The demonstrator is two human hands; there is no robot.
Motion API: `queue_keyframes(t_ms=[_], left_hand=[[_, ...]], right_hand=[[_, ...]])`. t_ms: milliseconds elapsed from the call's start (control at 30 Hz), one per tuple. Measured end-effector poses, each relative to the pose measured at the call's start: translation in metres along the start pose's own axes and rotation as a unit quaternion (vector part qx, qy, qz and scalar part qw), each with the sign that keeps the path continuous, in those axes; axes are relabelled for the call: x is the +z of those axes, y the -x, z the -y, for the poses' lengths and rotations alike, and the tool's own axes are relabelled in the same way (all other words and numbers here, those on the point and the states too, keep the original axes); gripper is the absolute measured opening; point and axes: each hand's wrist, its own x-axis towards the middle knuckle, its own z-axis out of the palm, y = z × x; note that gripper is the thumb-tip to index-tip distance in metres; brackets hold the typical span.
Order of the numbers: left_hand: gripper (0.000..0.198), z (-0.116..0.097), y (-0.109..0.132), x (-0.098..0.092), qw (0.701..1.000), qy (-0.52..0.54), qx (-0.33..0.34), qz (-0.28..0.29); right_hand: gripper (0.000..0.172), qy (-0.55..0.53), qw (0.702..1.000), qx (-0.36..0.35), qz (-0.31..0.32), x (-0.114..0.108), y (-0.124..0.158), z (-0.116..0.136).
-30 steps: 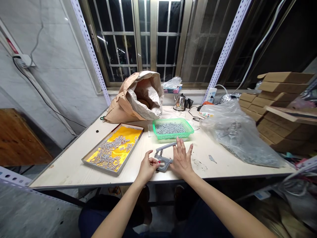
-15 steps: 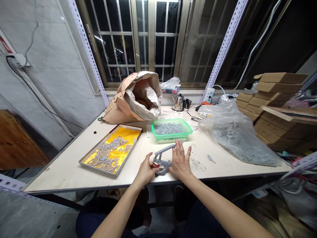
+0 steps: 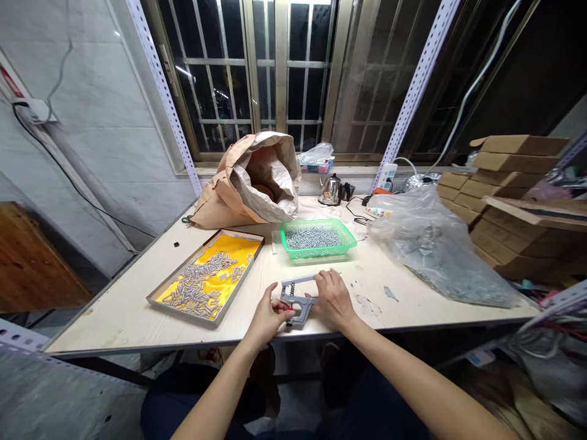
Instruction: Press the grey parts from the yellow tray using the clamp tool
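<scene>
A grey hand press tool (image 3: 302, 310) with a lever on top and a spring stands near the table's front edge. My right hand (image 3: 334, 297) is closed around its lever and handle at the right side. On the other side, my left hand (image 3: 268, 315) has its fingertips pinched at the jaw end; a spot of red shows there, but what they hold is too small to tell. To the left lies a shallow tray (image 3: 220, 321) lined with yellow cloth, with many small metal pieces (image 3: 195, 287) on it. Behind the tool sits a green basket (image 3: 321, 251) full of small metal pieces (image 3: 314, 237).
A large open paper sack (image 3: 215, 205) lies at the back left. A metal kettle (image 3: 330, 190) stands by the window. On the right are a clear plastic bag (image 3: 435, 244) and stacked cardboard boxes (image 3: 513, 238). A grey scrap (image 3: 391, 294) lies right of my hand.
The tool's lever has come down, from raised to nearly level. My right fingers have gone from stretched out to curled over it. My left hand stays at the jaw end.
</scene>
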Motion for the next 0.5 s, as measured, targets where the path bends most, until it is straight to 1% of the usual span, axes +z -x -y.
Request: queue_keyframes(t_ms=[67,100,167,233,300,367,433,500], left_hand=[[0.094,-0.001,0.002,-0.005,0.998,0.019,0.021,-0.053],[0.09,-0.002,0.003,-0.007,0.995,0.025,0.031,-0.087],[0.081,-0.004,0.005,-0.011,0.989,0.03,0.036,-0.143],[0.072,-0.006,0.006,-0.012,0.986,0.034,0.024,-0.164],[0.063,-0.007,0.005,-0.01,0.987,0.042,0.002,-0.155],[0.057,-0.008,0.004,-0.008,0.99,0.054,-0.038,-0.126],[0.052,-0.01,0.003,-0.005,0.989,0.069,-0.095,-0.085],[0.044,-0.012,0.003,-0.004,0.988,0.071,-0.129,-0.046]], right_hand=[[0.037,0.006,0.997,-0.015,0.075,0.001,-0.003,-0.005],[0.034,0.009,0.994,-0.022,0.107,0.003,-0.005,-0.007],[0.023,0.01,0.989,-0.034,0.141,0.008,-0.01,-0.009],[0.019,0.007,0.987,-0.045,0.157,0.014,-0.016,-0.009],[0.02,0.006,0.985,-0.054,0.166,0.018,-0.021,-0.007],[0.023,0.005,0.985,-0.058,0.159,0.018,-0.026,-0.004],[0.028,0.004,0.989,-0.057,0.138,0.014,-0.03,-0.001],[0.033,0.002,0.992,-0.053,0.111,0.009,-0.031,0.0]])
